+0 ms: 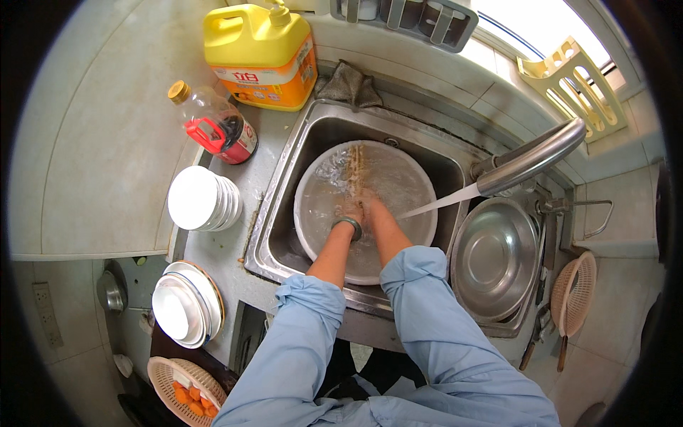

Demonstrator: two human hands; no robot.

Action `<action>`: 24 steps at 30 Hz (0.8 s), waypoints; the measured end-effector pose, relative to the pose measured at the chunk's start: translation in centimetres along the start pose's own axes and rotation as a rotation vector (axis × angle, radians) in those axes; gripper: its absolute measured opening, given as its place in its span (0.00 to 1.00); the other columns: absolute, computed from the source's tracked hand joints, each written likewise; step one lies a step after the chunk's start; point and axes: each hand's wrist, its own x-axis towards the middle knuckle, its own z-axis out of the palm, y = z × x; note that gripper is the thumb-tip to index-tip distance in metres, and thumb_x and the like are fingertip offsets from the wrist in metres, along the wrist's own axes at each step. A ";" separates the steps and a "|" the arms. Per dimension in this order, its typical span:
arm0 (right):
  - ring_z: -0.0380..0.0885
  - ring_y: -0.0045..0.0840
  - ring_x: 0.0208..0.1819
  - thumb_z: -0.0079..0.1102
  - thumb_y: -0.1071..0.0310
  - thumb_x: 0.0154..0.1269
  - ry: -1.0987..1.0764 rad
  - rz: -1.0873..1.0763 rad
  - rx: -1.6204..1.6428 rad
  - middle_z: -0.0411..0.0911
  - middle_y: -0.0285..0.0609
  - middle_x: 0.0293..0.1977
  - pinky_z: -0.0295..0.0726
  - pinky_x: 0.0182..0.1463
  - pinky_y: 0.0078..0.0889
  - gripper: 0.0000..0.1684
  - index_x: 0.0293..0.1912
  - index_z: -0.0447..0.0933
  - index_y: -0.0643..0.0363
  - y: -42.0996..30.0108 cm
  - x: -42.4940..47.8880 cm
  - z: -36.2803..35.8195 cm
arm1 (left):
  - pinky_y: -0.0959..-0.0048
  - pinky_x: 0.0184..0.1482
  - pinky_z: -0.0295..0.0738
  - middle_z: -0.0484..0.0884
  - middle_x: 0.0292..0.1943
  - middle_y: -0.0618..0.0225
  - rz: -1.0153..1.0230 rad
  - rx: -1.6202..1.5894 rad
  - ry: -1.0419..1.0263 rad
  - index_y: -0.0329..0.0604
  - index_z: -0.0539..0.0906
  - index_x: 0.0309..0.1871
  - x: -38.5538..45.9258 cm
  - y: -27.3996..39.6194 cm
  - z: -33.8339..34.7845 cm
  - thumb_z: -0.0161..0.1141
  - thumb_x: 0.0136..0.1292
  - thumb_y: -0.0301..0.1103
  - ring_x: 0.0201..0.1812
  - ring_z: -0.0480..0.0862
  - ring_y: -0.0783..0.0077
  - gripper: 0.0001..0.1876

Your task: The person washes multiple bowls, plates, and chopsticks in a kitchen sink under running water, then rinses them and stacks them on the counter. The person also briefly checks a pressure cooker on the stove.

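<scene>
In the sink [285,160] stands a wide, pale round basin [300,213] of rippling water. Both my hands are together near its middle, partly under the surface. A bundle of thin brown sticks, apparently chopsticks [356,165], extends away from them towards the basin's far side. My left hand [350,207], with a dark green bangle [356,227] at the wrist, and my right hand [372,199] close around the bundle's near end. Ripples blur the fingers. Water streams from the metal faucet [528,155] into the basin, right of my hands.
Left on the counter are a yellow detergent jug [261,53], a red-labelled bottle [219,128], stacked white dishes [195,197], nested bowls [184,309] and a basket [160,368] of orange chunks. Right are a metal basin [493,259], knives [549,243] and a strainer [573,293]. A cloth [349,85] lies behind the sink.
</scene>
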 end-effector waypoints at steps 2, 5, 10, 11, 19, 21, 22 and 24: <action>0.67 0.41 0.54 0.39 0.61 0.63 -0.043 -0.023 -0.030 0.67 0.51 0.53 0.64 0.55 0.40 0.24 0.53 0.67 0.65 0.4 0.3 0.2 | 0.67 0.50 0.68 0.70 0.55 0.53 -0.090 -0.324 -0.091 0.42 0.66 0.59 0.1 0.5 -1.0 0.52 0.58 0.43 0.53 0.72 0.61 0.26; 0.69 0.41 0.51 0.39 0.59 0.63 -0.053 -0.128 -0.523 0.70 0.49 0.51 0.65 0.54 0.40 0.25 0.53 0.68 0.65 1.8 2.8 -1.6 | 0.68 0.48 0.69 0.70 0.54 0.54 -0.278 -0.546 -0.131 0.41 0.64 0.60 -1.3 1.5 -2.4 0.53 0.58 0.45 0.52 0.72 0.63 0.28; 0.72 0.39 0.45 0.39 0.55 0.62 -0.014 -0.299 -1.512 0.74 0.49 0.44 0.67 0.50 0.41 0.27 0.50 0.70 0.67 2.5 2.8 -1.4 | 0.70 0.48 0.69 0.66 0.58 0.55 -0.705 -1.130 0.269 0.45 0.62 0.62 -0.5 0.1 0.4 0.53 0.58 0.47 0.50 0.72 0.66 0.30; 0.72 0.38 0.45 0.39 0.54 0.62 -0.025 -0.294 -1.556 0.74 0.49 0.44 0.67 0.50 0.41 0.27 0.50 0.70 0.66 2.5 2.6 -1.6 | 0.68 0.48 0.68 0.65 0.58 0.55 -0.535 -0.677 0.124 0.46 0.62 0.62 -0.1 -0.7 0.6 0.52 0.58 0.48 0.49 0.72 0.64 0.30; 0.72 0.36 0.43 0.38 0.52 0.64 -0.189 0.011 -1.153 0.74 0.47 0.44 0.67 0.49 0.39 0.27 0.51 0.70 0.62 3.0 -1.8 -1.7 | 0.63 0.49 0.68 0.72 0.52 0.52 -0.457 -0.851 -0.183 0.35 0.64 0.59 6.5 -9.0 7.3 0.48 0.60 0.46 0.50 0.73 0.58 0.29; 0.72 0.35 0.43 0.37 0.51 0.64 -0.233 0.145 -0.969 0.74 0.46 0.44 0.67 0.49 0.39 0.27 0.51 0.70 0.61 3.0 -3.5 -1.5 | 0.63 0.48 0.69 0.73 0.50 0.53 -0.531 -1.025 -0.219 0.34 0.66 0.58 6.4 -9.3 8.1 0.48 0.60 0.45 0.48 0.74 0.60 0.27; 0.72 0.34 0.43 0.37 0.51 0.64 -0.237 0.184 -0.878 0.74 0.46 0.44 0.67 0.49 0.38 0.27 0.51 0.70 0.60 3.0 -4.1 -1.4 | 0.63 0.47 0.69 0.74 0.49 0.54 -0.567 -1.114 -0.235 0.33 0.67 0.57 6.1 -9.3 8.1 0.49 0.60 0.44 0.47 0.75 0.60 0.27; 0.72 0.34 0.42 0.37 0.50 0.65 -0.211 0.221 -0.695 0.74 0.46 0.44 0.67 0.49 0.38 0.27 0.51 0.71 0.59 3.0 -5.1 -1.3 | 0.66 0.43 0.71 0.76 0.45 0.55 -0.527 -1.116 -0.011 0.33 0.70 0.53 4.8 -7.8 7.1 0.50 0.59 0.40 0.42 0.77 0.62 0.23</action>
